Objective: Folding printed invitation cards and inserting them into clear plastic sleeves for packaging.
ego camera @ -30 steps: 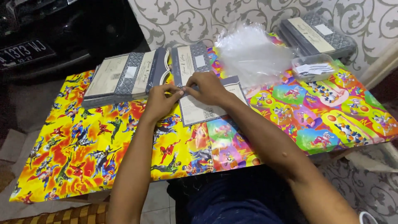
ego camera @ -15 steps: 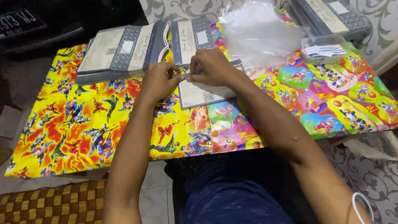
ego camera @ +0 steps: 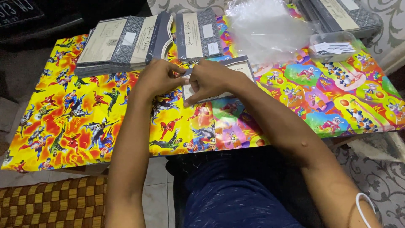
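Left hand (ego camera: 157,78) and right hand (ego camera: 209,80) close together, fingertips pinching a grey-and-cream card (ego camera: 236,67), card lying on a bright cartoon-print surface (ego camera: 76,122), card stack (ego camera: 122,42) behind, clear plastic bags (ego camera: 265,29) and small tub (ego camera: 335,46) to the right

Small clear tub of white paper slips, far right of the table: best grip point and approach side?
Judging by its pose, take the clear tub by its two long side walls, coming straight down from above. It sits upright and open-topped, with low walls, so a top-down pinch across its narrow width should fit. The crumpled plastic bags crowd its left side and the card stack lies behind it, so side approaches look blocked.
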